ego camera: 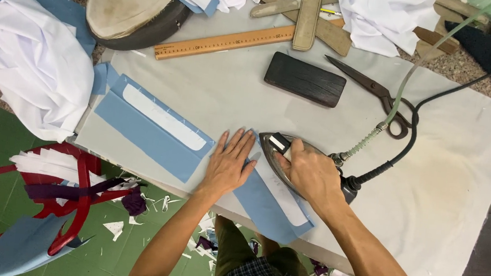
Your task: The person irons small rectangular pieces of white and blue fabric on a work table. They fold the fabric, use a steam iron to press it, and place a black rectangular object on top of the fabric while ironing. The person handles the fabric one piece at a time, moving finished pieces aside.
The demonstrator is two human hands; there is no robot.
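The left hand (pixel 228 165) is lying flat, fingers spread, pressing a blue strip (pixel 268 209) onto the padded table (pixel 450 194). The right hand (pixel 313 173) is gripping an iron (pixel 277 153) resting on that strip, just beside the left fingers. Scissors (pixel 376 90) are lying well apart.
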